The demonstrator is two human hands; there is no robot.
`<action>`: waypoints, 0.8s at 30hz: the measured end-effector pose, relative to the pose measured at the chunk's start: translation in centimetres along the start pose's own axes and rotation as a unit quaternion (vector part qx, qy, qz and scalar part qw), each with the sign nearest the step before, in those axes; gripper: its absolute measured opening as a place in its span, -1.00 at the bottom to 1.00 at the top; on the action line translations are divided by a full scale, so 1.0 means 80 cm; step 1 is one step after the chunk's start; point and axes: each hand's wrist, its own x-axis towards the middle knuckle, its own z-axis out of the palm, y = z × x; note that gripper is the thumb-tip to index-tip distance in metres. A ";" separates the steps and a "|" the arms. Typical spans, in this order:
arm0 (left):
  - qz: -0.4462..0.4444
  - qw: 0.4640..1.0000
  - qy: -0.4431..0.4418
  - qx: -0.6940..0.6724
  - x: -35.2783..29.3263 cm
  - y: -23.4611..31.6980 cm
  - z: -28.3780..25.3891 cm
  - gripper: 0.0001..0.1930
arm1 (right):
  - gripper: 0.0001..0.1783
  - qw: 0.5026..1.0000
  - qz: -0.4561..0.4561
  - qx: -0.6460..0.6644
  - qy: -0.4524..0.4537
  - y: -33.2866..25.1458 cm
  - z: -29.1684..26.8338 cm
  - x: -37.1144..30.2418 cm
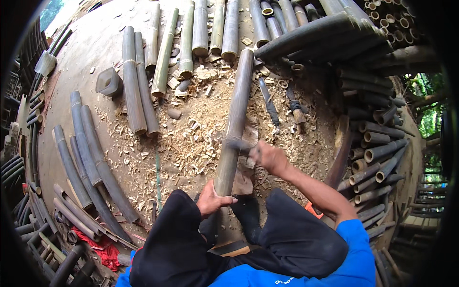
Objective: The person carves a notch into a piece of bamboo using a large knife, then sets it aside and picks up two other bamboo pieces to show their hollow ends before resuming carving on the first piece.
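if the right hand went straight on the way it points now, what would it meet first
Most likely the bamboo pole gripped by the left hand: the blurred tool in the right hand overlaps it in view, though depth is unclear.

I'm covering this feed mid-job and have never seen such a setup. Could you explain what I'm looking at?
There's no machine: these are a person's two bare hands. The single picture comes from a fisheye camera on their head, looking down, so straight edges bend near the rim. The left hand grips the near end of a bamboo pole. The right hand holds a dark tool over it, too blurred to identify. On the ground lie pale wood chips, a knife with a dark-wrapped handle and other bamboo lengths.
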 end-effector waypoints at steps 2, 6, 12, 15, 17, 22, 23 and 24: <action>0.007 1.000 -0.005 0.016 -0.012 0.028 -0.002 -0.26 | -0.52 0.980 0.176 0.094 0.002 0.011 -0.029 0.028; -0.006 0.997 0.003 0.074 -0.017 0.035 -0.004 -0.18 | -0.46 0.990 -0.054 -0.052 -0.123 -0.048 -0.026 -0.005; 0.069 0.973 0.094 0.201 0.006 -0.025 -0.017 -0.11 | -0.42 0.995 -0.052 -0.083 -0.021 -0.057 -0.015 0.003; 0.084 0.971 0.085 0.207 0.007 -0.018 -0.013 -0.12 | -0.43 0.974 -0.176 -0.139 -0.018 -0.041 0.001 -0.008; 0.073 0.972 0.079 0.208 0.001 -0.007 -0.006 -0.12 | -0.45 0.992 0.122 0.003 -0.032 -0.002 -0.016 0.026; 0.100 0.955 0.098 0.260 -0.002 -0.028 -0.026 -0.12 | -0.49 0.956 -0.260 -0.134 0.017 -0.050 -0.005 0.006; 0.126 0.946 0.091 0.283 0.005 -0.030 -0.023 -0.12 | -0.49 0.955 -0.269 -0.128 0.001 -0.049 0.005 -0.007; 0.089 0.952 0.085 0.281 0.003 -0.017 -0.014 -0.11 | -0.50 0.959 -0.248 -0.131 0.028 -0.030 0.015 -0.006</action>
